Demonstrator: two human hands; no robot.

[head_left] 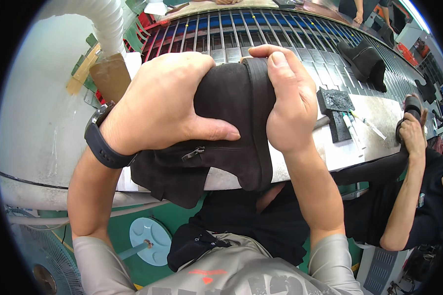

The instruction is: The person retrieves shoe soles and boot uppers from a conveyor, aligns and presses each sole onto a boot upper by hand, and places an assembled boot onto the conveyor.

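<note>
A dark suede ankle boot (pixel 226 105) lies on its side in the air before me, its sole to the right and its shaft hanging to the lower left. A short zipper with a metal pull (pixel 193 154) runs along the side facing me. My left hand (pixel 160 105), with a dark watch above it on the wrist, is wrapped over the boot's upper, thumb laid across the side. From the sole side my right hand (pixel 293 101) grips the boot, its thumb bent near the sole edge. Its other fingers are partly hidden behind the sole.
Past the worktable runs a conveyor of metal bars (pixel 221 29), with another dark boot (pixel 364 64) on it. Right of my hands are black foam blocks (pixel 335 101) and syringes (pixel 353 129). A co-worker's hand (pixel 412 132) holds a dark shoe. Below stands a light-blue stool (pixel 150 233).
</note>
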